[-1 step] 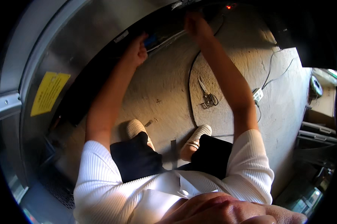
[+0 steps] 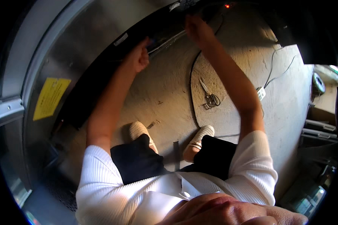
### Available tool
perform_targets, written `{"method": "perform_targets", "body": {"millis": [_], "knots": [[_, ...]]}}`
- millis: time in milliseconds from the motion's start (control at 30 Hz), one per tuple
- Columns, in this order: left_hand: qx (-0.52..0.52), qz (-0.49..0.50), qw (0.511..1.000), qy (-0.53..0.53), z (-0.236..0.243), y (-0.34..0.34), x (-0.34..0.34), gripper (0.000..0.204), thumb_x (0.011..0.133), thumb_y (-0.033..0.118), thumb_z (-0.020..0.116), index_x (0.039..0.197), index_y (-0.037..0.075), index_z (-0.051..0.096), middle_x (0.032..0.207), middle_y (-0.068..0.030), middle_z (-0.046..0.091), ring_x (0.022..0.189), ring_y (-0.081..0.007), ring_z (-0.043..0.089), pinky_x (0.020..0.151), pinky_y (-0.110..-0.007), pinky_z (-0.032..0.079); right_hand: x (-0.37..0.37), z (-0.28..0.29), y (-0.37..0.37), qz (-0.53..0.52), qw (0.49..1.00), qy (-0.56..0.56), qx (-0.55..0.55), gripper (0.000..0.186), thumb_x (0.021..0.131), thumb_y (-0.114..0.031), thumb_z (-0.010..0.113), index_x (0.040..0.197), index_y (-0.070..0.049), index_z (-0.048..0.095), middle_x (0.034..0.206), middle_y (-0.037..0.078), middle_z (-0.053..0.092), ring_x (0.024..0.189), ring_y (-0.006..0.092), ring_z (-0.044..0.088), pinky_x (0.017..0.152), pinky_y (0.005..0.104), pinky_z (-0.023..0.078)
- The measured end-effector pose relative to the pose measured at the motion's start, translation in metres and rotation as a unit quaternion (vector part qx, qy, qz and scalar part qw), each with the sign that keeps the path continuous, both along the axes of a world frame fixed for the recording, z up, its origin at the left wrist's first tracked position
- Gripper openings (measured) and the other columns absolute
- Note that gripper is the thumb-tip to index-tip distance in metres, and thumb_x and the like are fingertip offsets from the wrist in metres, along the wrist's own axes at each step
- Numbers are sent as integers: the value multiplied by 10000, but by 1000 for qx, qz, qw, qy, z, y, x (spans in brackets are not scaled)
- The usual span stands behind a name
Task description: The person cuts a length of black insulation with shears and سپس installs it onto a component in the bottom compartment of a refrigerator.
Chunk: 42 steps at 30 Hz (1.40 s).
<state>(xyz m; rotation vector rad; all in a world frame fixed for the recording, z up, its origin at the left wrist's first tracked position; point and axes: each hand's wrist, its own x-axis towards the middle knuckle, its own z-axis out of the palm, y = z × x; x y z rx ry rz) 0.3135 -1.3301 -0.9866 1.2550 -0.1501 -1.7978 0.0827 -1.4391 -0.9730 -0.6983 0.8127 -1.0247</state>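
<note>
My left hand [image 2: 140, 58] is closed beside the dark lower edge of a large metal cabinet [image 2: 97, 26]. A small bluish thing [image 2: 151, 42] shows dimly at its fingertips; its kind is too dark to tell. Farther off and to the right, my right hand [image 2: 197, 29] is in shadow with its fingers curled; what they hold, if anything, is hidden. A thin pale strip or cable [image 2: 168, 42] runs between the two hands along the cabinet's base. I cannot tell whether either hand touches it.
Scissors [image 2: 211, 98] lie on the concrete floor, right of a black cable [image 2: 191, 82]. A white power strip [image 2: 260, 93] with cords is farther right. A yellow label [image 2: 51, 98] is on the cabinet. A red light [image 2: 227, 6] glows at the far end.
The view has shifted slightly. My left hand stays closed but sits a little nearer, and the blue thing by its fingertips shows less. My right hand has hardly moved.
</note>
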Motion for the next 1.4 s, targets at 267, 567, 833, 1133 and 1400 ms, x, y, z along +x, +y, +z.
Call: {"method": "perform_targets", "body": {"millis": [267, 567, 833, 1133, 1400], "knots": [[-211, -345, 856, -322, 81, 45, -100, 405, 838, 404, 721, 1119, 117, 667, 915, -16, 658, 806, -98, 585, 749, -285, 471, -98, 20, 141, 56, 984, 157, 55, 260, 872, -243, 685, 1060, -86, 600, 900, -15, 590, 833, 99, 543, 749, 249, 437], [-102, -476, 829, -274, 30, 50, -172, 426, 816, 412, 738, 1105, 103, 694, 1031, -38, 685, 995, -131, 615, 874, -276, 450, -141, -31, 217, 1, 994, 72, 76, 229, 900, -195, 651, 1091, -70, 632, 912, -37, 613, 809, 47, 536, 703, 200, 442], [-67, -471, 847, -236, -14, 57, -208, 313, 854, 294, 726, 1071, 68, 712, 882, 12, 681, 753, -56, 591, 668, -205, 468, -167, -83, 235, -57, 994, 58, 72, 265, 911, -138, 644, 1144, -30, 582, 968, 32, 646, 835, 102, 611, 750, 234, 493], [-36, -412, 876, -246, -36, 56, -214, 397, 835, 240, 747, 1137, 2, 650, 925, -23, 690, 762, -74, 617, 681, -214, 497, -211, -197, 258, -8, 688, 713, -133, 316, 776, -221, 722, 982, -68, 538, 927, 142, 555, 851, 348, 614, 681, 426, 513], [8, -370, 906, -204, -43, 70, -223, 347, 869, 209, 717, 1140, 5, 644, 942, -6, 682, 803, -55, 600, 732, -196, 478, -216, -190, 259, 46, 693, 712, -101, 236, 766, -119, 644, 969, -63, 538, 929, 136, 564, 866, 336, 606, 691, 437, 512]]}}
